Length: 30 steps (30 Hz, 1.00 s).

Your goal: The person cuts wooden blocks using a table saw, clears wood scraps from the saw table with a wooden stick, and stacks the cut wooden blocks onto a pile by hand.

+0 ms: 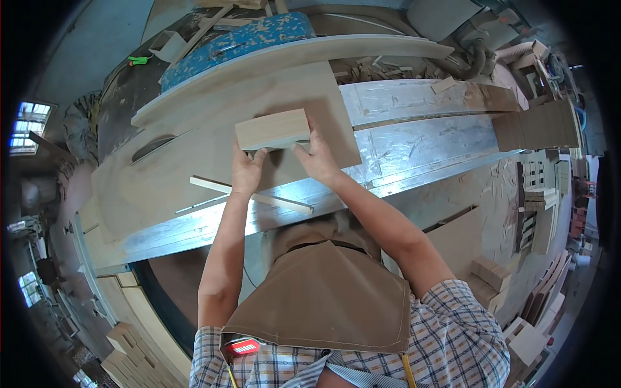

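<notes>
A rectangular block of pale wood (272, 128) is held over the brown board that covers part of the saw table. My left hand (247, 169) grips its left end, thumb along the near side. At the other end, my right hand (317, 155) has its fingers round the edge and its thumb on the near face. The far fingers of both hands are partly hidden by the block. Beneath my left wrist, a narrow wood strip (283, 203) lies slantwise near the table's front edge.
Left of the block, a dark curved slot (152, 150) with a thin straight edge opens in the brown board (194, 155). A long wooden fence (291, 52) runs across behind. Bare metal table (427, 139) extends right, with wood scraps (381, 69) beyond. Stacked wooden blocks (129, 355) stand lower left.
</notes>
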Available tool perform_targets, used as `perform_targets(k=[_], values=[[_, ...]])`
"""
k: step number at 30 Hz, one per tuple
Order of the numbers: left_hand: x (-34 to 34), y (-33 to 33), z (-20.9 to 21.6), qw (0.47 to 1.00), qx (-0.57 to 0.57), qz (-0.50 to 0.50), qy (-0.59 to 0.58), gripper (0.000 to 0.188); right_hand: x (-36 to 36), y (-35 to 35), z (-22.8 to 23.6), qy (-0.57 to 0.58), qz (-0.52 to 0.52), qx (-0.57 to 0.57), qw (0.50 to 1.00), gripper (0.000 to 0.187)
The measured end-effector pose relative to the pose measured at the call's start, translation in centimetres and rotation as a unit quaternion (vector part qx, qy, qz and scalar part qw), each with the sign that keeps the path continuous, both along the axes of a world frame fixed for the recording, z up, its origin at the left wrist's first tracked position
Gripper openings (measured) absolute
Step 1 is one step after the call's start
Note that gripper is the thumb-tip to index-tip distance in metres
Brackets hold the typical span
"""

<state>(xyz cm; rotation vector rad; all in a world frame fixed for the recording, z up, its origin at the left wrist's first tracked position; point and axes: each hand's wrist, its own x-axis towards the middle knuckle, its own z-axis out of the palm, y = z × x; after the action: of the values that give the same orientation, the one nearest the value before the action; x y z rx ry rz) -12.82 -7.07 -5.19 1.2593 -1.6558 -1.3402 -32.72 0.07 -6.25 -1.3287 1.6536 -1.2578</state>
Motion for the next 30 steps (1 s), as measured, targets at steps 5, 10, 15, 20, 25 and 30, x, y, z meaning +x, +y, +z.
perform_targets(k=[5, 10, 15, 20, 25, 30], values=[[-0.3, 0.5, -0.1, 0.999, -0.013, 0.008, 0.033, 0.063, -0.1, 0.2, 0.2, 0.025, 0.012, 0.002, 1.0, 0.081], [-0.1, 0.4, 0.1, 1.0, -0.023, 0.014, 0.0, 0.067, 1.0, -0.1, 0.8, 0.007, -0.029, -0.016, 0.999, 0.08], [-0.4, 0.4, 0.8, 0.999, -0.028, 0.009, -0.023, 0.067, 0.7, -0.4, 1.0, 0.025, -0.048, -0.008, 0.998, 0.076], [0.7, -0.2, 0.8, 0.999, 0.014, 0.007, 0.048, 0.071, 0.5, -0.6, 1.9, 0.072, -0.042, -0.01, 0.996, 0.071], [2.7, 0.1, 3.0, 0.999, 0.028, 0.011, 0.041, 0.073, -2.1, -1.2, 7.2, -0.061, 0.071, 0.167, 0.982, 0.07], [4.5, -0.2, 3.9, 0.942, 0.213, 0.038, 0.258, 0.067, -1.2, -2.3, 7.3, -0.185, 0.111, 0.122, 0.969, 0.071]])
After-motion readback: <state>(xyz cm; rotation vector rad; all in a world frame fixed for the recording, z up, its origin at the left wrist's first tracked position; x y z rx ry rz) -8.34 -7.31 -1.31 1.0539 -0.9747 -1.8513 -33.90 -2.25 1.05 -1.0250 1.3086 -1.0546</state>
